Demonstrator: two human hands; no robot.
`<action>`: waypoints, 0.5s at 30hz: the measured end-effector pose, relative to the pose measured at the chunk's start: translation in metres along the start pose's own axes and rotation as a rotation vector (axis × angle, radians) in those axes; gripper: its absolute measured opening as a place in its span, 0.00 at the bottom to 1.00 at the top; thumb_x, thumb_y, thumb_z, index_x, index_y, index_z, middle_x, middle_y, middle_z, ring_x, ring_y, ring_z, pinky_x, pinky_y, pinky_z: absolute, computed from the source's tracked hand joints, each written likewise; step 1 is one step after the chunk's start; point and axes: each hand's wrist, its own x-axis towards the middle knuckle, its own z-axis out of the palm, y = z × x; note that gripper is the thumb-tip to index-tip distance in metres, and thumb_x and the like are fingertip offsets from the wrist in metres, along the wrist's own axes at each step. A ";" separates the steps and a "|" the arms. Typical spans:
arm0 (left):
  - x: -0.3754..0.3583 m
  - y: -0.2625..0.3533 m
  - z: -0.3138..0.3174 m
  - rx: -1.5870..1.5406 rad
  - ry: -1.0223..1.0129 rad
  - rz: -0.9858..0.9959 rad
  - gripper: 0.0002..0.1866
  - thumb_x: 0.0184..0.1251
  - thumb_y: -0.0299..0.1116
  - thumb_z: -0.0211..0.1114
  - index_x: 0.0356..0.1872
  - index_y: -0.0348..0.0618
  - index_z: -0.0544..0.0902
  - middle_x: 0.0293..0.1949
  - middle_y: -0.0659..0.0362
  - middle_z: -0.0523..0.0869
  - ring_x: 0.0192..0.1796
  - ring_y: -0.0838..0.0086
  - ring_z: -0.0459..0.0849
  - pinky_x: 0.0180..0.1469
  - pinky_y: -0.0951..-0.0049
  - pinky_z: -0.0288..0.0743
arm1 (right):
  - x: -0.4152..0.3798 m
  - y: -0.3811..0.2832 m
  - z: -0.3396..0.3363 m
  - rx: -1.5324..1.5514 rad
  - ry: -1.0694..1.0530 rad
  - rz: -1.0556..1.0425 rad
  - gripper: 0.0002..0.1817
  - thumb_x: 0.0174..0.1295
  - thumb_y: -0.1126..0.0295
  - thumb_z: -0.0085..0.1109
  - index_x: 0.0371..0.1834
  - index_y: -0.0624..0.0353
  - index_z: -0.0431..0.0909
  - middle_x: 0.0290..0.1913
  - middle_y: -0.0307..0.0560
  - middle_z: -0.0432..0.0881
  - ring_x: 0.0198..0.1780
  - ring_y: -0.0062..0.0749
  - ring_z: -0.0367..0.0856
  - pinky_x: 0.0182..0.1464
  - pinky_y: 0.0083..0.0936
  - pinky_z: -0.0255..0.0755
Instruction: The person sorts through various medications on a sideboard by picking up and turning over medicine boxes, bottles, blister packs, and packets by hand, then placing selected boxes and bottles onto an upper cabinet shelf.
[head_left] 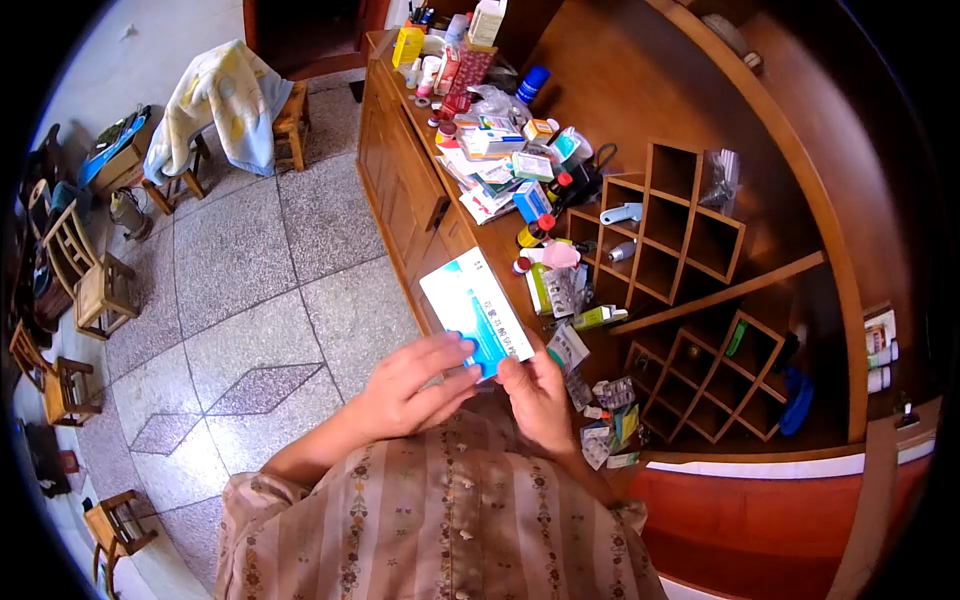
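Observation:
A white and blue medicine box (470, 305) with dark printed characters is held in front of my chest, tilted. My left hand (420, 385) presses its bent fingers on the lower left part of the box. The lower right corner is gripped by my right hand (538, 398), thumb on the front face and the other fingers mostly hidden behind. Just beyond the box, on the wooden cabinet top, lie blister packs (568, 292) and a small brown bottle with a red cap (537, 230).
Medicine boxes, bottles and papers (490, 165) crowd the cabinet (405, 170). Diamond-shaped wooden shelves (690, 215) stand at its back right. Wooden chairs (100, 290) line the left wall, and a blanket (225, 105) drapes over a seat. The floor is grey tile (235, 260).

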 end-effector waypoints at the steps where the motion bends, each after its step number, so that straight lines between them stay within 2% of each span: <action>1: -0.004 -0.001 -0.001 -0.085 0.022 -0.046 0.18 0.50 0.28 0.69 0.46 0.41 0.82 0.52 0.49 0.78 0.52 0.57 0.79 0.49 0.66 0.76 | -0.001 0.000 -0.002 0.039 0.014 -0.012 0.22 0.66 0.68 0.55 0.61 0.64 0.65 0.48 0.39 0.76 0.49 0.20 0.74 0.52 0.17 0.68; 3: -0.015 -0.004 -0.006 -0.041 0.026 -0.084 0.20 0.51 0.27 0.69 0.48 0.40 0.81 0.55 0.47 0.75 0.53 0.55 0.78 0.52 0.67 0.74 | -0.005 -0.003 -0.003 0.086 0.029 -0.019 0.21 0.66 0.68 0.55 0.60 0.65 0.66 0.48 0.40 0.77 0.48 0.20 0.74 0.51 0.18 0.68; 5: -0.020 -0.007 -0.010 -0.076 0.221 -0.462 0.22 0.59 0.35 0.67 0.53 0.40 0.77 0.53 0.49 0.78 0.54 0.59 0.78 0.54 0.64 0.72 | -0.008 -0.003 -0.006 0.067 0.007 -0.042 0.22 0.67 0.66 0.55 0.60 0.65 0.66 0.49 0.41 0.77 0.48 0.20 0.74 0.51 0.19 0.68; 6: -0.020 -0.008 -0.012 -0.080 0.212 -0.461 0.22 0.59 0.35 0.67 0.53 0.40 0.77 0.53 0.49 0.78 0.54 0.59 0.78 0.54 0.64 0.72 | -0.010 -0.004 -0.007 0.038 0.004 -0.046 0.21 0.67 0.66 0.55 0.58 0.66 0.68 0.49 0.42 0.78 0.49 0.21 0.74 0.51 0.20 0.68; 8: -0.020 -0.011 -0.015 -0.937 0.445 -0.970 0.22 0.62 0.33 0.65 0.57 0.37 0.76 0.56 0.48 0.76 0.53 0.66 0.79 0.55 0.70 0.73 | -0.012 -0.006 -0.011 -0.001 -0.028 -0.011 0.20 0.67 0.65 0.55 0.57 0.67 0.68 0.49 0.42 0.78 0.49 0.21 0.74 0.52 0.20 0.68; 9: -0.027 -0.018 -0.017 -1.083 0.405 -0.979 0.24 0.66 0.37 0.62 0.59 0.35 0.73 0.53 0.51 0.79 0.52 0.71 0.79 0.54 0.72 0.73 | -0.012 -0.008 -0.011 -0.045 -0.070 0.022 0.20 0.67 0.65 0.55 0.56 0.67 0.69 0.49 0.42 0.78 0.50 0.21 0.74 0.52 0.20 0.68; 11: -0.038 -0.017 -0.017 -1.135 0.368 -1.050 0.23 0.66 0.37 0.62 0.57 0.33 0.74 0.48 0.52 0.83 0.47 0.70 0.82 0.50 0.71 0.76 | -0.012 -0.008 -0.008 -0.047 -0.075 0.024 0.19 0.67 0.65 0.55 0.54 0.67 0.70 0.48 0.43 0.78 0.49 0.21 0.74 0.52 0.20 0.67; 15: -0.038 -0.011 -0.026 -1.321 0.314 -1.089 0.22 0.66 0.37 0.62 0.56 0.33 0.75 0.46 0.51 0.84 0.44 0.69 0.83 0.44 0.70 0.79 | -0.010 -0.005 -0.004 -0.055 -0.055 0.033 0.19 0.67 0.64 0.54 0.54 0.67 0.71 0.48 0.43 0.79 0.49 0.21 0.74 0.53 0.19 0.67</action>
